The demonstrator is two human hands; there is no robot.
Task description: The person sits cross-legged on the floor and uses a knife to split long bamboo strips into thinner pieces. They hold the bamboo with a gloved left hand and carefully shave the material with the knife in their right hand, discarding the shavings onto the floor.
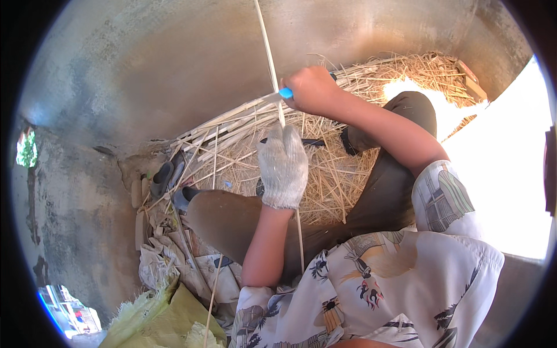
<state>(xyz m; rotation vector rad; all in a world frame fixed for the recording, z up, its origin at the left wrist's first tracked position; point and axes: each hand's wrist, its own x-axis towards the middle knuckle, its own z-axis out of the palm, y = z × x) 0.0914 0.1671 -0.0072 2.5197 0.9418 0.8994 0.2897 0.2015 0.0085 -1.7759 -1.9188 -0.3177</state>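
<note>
My left hand (282, 168), in a whitish knitted glove, is closed around a long pale strip (266, 43) that looks like split bamboo. The strip runs from the top of the view, under the glove and down past my lap. Just beyond the glove, my bare right hand (313, 90) is closed on a knife (285, 93) with a blue handle. Its blade points left and lies against the strip; most of the handle is hidden in my fist. A dark bar-like object (313, 142) shows partly beside the glove.
Pale shavings (333, 174) cover the floor between my bent legs. Long strips (232, 119) lie along the stained wall (162, 64). Dark shoes (162, 180) sit at the left, near crumpled cloth (159, 255) and a yellow-green sack (165, 319). Bright light enters at the right.
</note>
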